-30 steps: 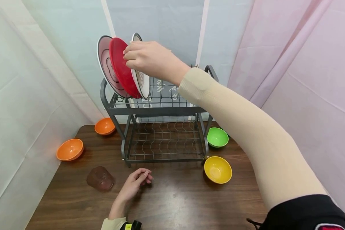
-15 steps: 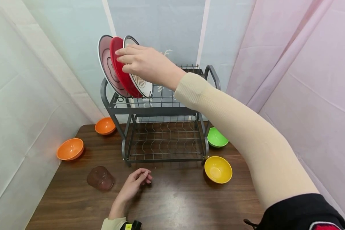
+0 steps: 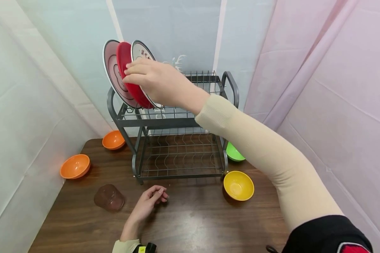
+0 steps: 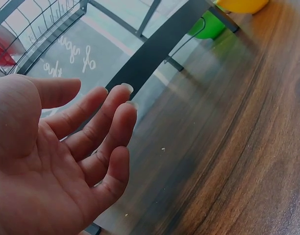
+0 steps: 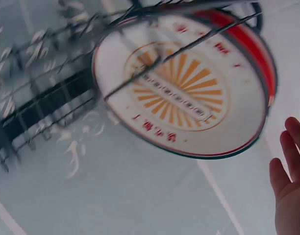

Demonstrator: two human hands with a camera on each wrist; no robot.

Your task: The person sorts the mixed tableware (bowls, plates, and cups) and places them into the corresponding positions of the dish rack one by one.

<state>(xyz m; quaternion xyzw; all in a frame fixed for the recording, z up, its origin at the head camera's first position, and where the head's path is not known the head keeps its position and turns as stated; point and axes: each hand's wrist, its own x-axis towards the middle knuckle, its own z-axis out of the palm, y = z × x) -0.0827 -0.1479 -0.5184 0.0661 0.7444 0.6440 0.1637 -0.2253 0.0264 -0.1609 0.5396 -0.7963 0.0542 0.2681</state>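
In the head view, the right hand point(image 3: 156, 79) is up by a white round plate with a dark rim point(image 3: 141, 50), a plain red round plate point(image 3: 123, 56) just beyond it. Both stand on edge with a pink round plate point(image 3: 112, 70) at the left end of the upper tier of a dark grey metal rack point(image 3: 158, 123), tilted leftward; the wires presumably keep them from rolling or sliding flat. The left hand point(image 3: 147, 202) rests on the brown wooden worktop point(image 3: 193, 225), apparently idle. Two orange bowls and a brown translucent cup point(image 3: 109, 198) sit to the left, yellow and green bowls to the right, perhaps to keep the rack's front accessible.

The left wrist view shows the left fingers loosely bent, slightly spread, holding nothing.

In the blurred right wrist view, the white plate's sunburst face shows behind wires. The right fingers are nearly straight, with a visible gap from its rim, so the rack seems to bear the plate.
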